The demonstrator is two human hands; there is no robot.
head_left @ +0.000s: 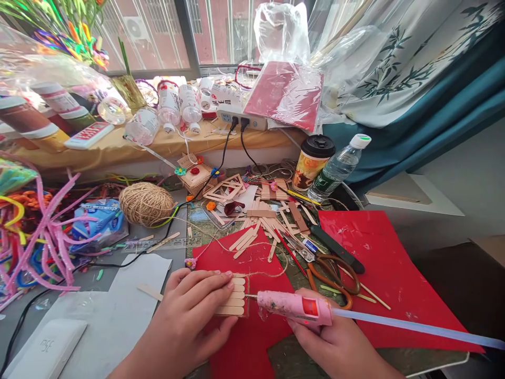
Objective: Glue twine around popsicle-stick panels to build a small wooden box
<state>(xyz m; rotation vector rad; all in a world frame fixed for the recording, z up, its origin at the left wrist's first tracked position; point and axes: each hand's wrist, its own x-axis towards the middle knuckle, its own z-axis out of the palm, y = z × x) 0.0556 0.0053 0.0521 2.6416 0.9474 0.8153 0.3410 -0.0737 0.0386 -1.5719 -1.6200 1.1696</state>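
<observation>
My left hand grips a small panel of craft sticks, fingers over its left part and thumb along the lower edge. The sticks lie side by side. My right hand is closed round a pink hot glue gun, whose metal nozzle points left at the panel's right edge. A long translucent glue stick runs out of the gun's back. Jute twine curves along the panel's upper edge. Red sheet lies underneath. Left of the panel, a loose craft stick is partly behind my left hand.
Scissors, a black-handled tool and loose craft sticks lie beyond the panel. A ball of twine sits left. At the back right stand a paper cup and water bottle. A black cord crosses the table.
</observation>
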